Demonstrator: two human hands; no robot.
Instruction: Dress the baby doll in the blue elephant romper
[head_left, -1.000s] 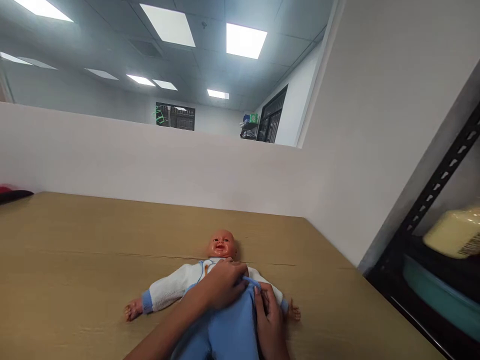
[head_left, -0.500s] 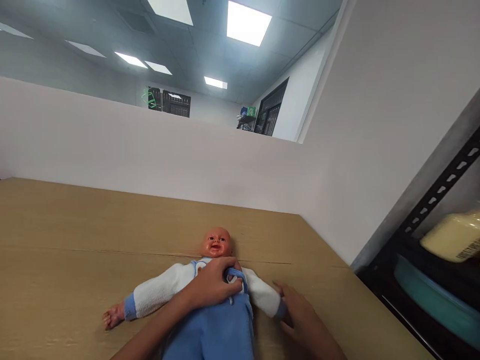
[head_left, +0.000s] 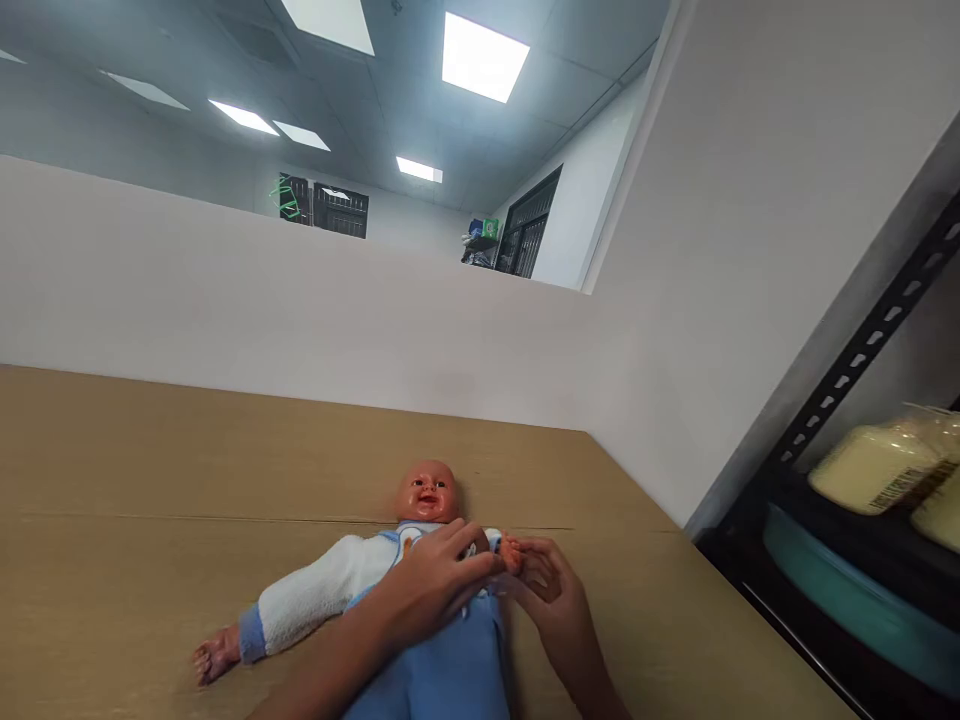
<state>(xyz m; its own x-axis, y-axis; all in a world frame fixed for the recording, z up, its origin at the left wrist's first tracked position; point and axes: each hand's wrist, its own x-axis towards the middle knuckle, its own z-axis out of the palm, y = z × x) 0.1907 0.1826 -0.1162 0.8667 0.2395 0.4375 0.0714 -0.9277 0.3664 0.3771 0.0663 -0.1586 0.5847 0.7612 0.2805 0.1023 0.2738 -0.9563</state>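
Observation:
A baby doll (head_left: 427, 492) lies on its back, dressed in a white fleece top and blue overalls (head_left: 450, 660). My left hand (head_left: 435, 585) rests across its chest, fingers curled onto the clothing near the shoulder strap; the fingers partly hide what they grip. My right hand (head_left: 553, 590) is beside the chest, with thumb and fingers closed around the doll's small hand (head_left: 511, 553). That doll arm is bent up, its sleeve mostly hidden behind my left hand. The other doll arm (head_left: 311, 592) stretches out to the left on the wooden surface.
The doll lies on a brown wooden tabletop (head_left: 187, 450) with a seam across it. A white wall (head_left: 300, 320) stands behind and to the right. On the right, a black shelf (head_left: 832, 390) holds yellowish plastic-wrapped packs (head_left: 874, 470) and a teal basin (head_left: 847, 590).
My right hand has moved from the doll's outstretched sleeve cuff inward to its chest, and the doll's arm is now bent upward. My left hand stays on the chest; the view has shifted slightly.

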